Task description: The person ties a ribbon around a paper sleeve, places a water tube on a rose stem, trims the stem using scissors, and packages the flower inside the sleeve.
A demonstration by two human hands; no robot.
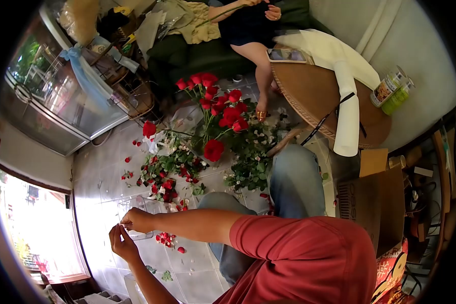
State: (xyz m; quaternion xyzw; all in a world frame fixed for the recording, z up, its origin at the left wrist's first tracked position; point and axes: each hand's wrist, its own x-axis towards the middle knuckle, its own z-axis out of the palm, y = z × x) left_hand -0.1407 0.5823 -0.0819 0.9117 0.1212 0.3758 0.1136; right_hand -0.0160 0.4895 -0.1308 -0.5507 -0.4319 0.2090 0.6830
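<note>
My right hand (138, 220) reaches across from the right, its fingers closed on something small and pale. Just below it, my left hand (123, 244) pinches at the same spot, fingertips close to those of my right hand. What they hold is too small to make out. Behind the hands is a clear plastic container (146, 205) on the tiled floor. Red roses (214, 150) on long stems stand in a bunch beyond my knees, with cut leaves (176, 164) and stems heaped around them. Loose red petals (165, 238) lie near my right forearm.
A person (261, 55) sits on a dark green sofa (187, 61), holding a stem. At the right, a round brown table (309, 96) bears a phone (287, 55), a white roll (346, 121) and two cans (388, 88). A cardboard box (362, 202) stands beside my knee.
</note>
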